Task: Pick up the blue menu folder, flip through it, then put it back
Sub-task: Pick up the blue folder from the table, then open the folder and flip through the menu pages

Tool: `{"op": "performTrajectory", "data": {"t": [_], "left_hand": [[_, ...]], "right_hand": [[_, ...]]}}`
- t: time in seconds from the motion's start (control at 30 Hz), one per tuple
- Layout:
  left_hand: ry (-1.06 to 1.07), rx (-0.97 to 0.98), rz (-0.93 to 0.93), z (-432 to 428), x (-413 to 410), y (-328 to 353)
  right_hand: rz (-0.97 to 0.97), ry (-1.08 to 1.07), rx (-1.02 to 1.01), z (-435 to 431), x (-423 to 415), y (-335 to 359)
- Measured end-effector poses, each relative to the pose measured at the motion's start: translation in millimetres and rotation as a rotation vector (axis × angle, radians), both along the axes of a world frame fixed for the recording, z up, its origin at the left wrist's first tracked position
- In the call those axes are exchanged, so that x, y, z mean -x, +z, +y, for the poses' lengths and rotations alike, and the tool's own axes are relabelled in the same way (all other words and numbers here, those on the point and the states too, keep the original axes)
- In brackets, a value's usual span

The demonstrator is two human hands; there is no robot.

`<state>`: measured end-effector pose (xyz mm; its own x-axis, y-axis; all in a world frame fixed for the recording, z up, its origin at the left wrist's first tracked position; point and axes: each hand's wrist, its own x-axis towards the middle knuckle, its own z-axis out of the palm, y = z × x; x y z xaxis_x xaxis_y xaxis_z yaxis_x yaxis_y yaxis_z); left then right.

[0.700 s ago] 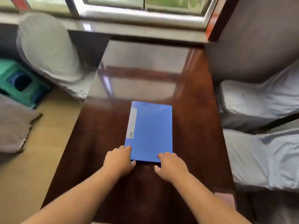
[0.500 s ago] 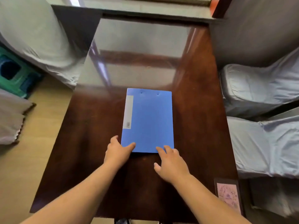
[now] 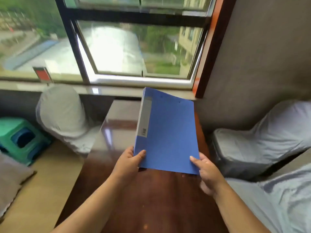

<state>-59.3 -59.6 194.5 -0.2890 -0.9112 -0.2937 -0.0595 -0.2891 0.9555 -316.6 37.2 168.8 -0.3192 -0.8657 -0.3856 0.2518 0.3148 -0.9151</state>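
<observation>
The blue menu folder [image 3: 168, 135] is closed and held up off the dark wooden table [image 3: 151, 199], tilted with its far end raised toward the window. A grey label strip runs along its left spine. My left hand [image 3: 129, 163] grips its near left corner, thumb on the cover. My right hand [image 3: 206, 172] grips the near right corner, thumb on top, fingers hidden under the folder.
White-covered chairs stand at the right [image 3: 262, 145] and at the left [image 3: 62, 115] of the table. A green plastic stool [image 3: 20, 138] sits on the floor at the left. A window [image 3: 127, 44] and its sill lie beyond the table's far end.
The folder lay flat on the table with both hands at its near edge; now both hands grip it and have lifted it. The camera has tilted up toward the window.
</observation>
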Motion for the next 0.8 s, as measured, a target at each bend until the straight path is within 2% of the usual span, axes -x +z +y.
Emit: {"op": "performTrajectory", "data": {"t": [0.07, 0.17, 0.23, 0.3, 0.37, 0.47, 0.63, 0.73, 0.8], "left_hand": [[0.040, 0.277, -0.036, -6.3, 2.9, 52.9], [0.110, 0.751, -0.428, -7.2, 1.5, 130.6], [0.065, 0.892, -0.687, -1.1, -4.7, 170.2], [0.067, 1.029, -0.872, -0.3, -8.2, 194.0], [0.090, 1.127, -0.863, -1.3, -11.7, 207.9], [0.077, 1.163, -0.766, 2.2, -15.7, 215.1], [0.087, 1.209, -0.699, 5.0, -18.3, 207.0], [0.081, 1.310, -0.650, -0.7, -22.4, 195.5], [0.183, 1.200, -0.503, -1.0, -20.7, 195.9]], "right_hand": [[-0.006, 0.008, 0.177, -7.5, 2.6, 64.5], [0.053, 0.020, 0.350, -15.7, -1.0, 141.3], [0.060, 0.023, 0.426, -16.4, -5.3, 177.7], [0.064, 0.018, 0.475, -13.7, -8.8, 202.0], [0.060, 0.035, 0.504, -8.6, -11.1, 216.5], [0.073, 0.053, 0.527, -1.2, -9.8, 225.0], [-0.113, 0.083, 0.491, 7.2, 3.4, 225.7], [-0.094, 0.101, 0.470, 2.7, 9.1, 221.8], [-0.040, 0.069, 0.466, -0.5, 12.2, 219.7]]}}
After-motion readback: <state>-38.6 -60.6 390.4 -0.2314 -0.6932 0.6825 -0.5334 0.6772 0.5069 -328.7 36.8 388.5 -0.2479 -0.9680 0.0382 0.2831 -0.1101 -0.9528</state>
